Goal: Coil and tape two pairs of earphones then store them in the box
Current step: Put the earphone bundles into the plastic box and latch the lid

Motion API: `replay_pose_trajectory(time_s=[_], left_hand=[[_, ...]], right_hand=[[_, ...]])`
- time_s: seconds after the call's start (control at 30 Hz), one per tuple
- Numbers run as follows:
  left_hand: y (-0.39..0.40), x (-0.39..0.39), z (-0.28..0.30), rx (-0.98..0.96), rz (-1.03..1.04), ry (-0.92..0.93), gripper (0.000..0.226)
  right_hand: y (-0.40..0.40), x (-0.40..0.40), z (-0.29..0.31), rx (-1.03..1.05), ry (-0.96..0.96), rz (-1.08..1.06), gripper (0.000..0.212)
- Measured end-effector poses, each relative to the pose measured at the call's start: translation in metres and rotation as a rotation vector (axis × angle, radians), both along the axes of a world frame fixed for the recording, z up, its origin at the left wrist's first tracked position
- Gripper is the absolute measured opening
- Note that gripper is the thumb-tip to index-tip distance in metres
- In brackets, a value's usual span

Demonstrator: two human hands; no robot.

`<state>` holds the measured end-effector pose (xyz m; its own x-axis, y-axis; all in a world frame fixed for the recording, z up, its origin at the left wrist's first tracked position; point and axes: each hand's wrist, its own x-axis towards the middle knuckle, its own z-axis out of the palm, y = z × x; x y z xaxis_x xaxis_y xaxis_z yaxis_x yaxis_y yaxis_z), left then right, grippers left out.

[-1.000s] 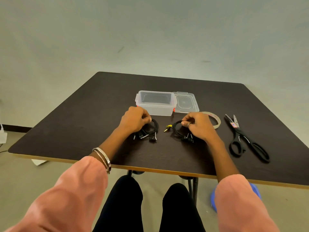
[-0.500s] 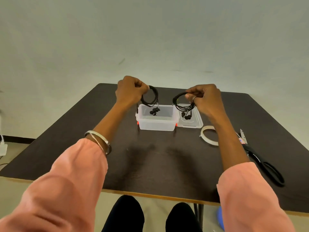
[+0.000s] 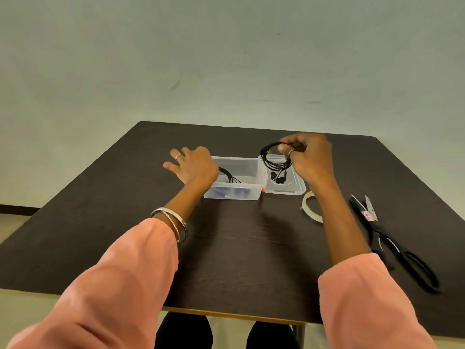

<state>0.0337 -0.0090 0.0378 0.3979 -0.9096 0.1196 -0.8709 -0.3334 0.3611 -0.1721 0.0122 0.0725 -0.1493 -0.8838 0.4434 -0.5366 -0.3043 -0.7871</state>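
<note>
A clear plastic box (image 3: 247, 170) stands on the dark table (image 3: 239, 248). One coiled pair of black earphones (image 3: 227, 176) lies inside it. My left hand (image 3: 192, 165) hovers at the box's left edge with its fingers spread and nothing in them. My right hand (image 3: 308, 154) pinches the second coiled pair of black earphones (image 3: 274, 159), which hangs above the clear lid (image 3: 295, 186) lying just right of the box, with the earbuds dangling lowest.
A roll of clear tape (image 3: 312, 207) lies right of the lid, partly behind my right forearm. Black scissors (image 3: 392, 240) rest further right near the table's edge. A pale wall rises behind the table.
My left hand dropped its coiled earphones into the box and opened, sliding to the box's left side. My right hand still holds its coil, now over the lid.
</note>
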Motion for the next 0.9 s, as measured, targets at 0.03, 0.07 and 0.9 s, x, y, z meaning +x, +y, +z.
replay_pose_trajectory(time_s=[0.03, 0.07, 0.9], left_hand=[[0.000, 0.000, -0.001, -0.007, -0.025, -0.076, 0.037], [-0.001, 0.000, -0.002, -0.017, -0.049, -0.144, 0.035], [-0.003, 0.037, -0.005, -0.315, -0.002, 0.628, 0.021]], right_hand=[[0.000, 0.001, -0.001, 0.002, -0.001, 0.001, 0.015], [-0.001, 0.003, -0.002, 0.002, -0.002, 0.003, 0.015], [-0.036, 0.081, -0.024, 0.119, 0.892, -0.070, 0.018]])
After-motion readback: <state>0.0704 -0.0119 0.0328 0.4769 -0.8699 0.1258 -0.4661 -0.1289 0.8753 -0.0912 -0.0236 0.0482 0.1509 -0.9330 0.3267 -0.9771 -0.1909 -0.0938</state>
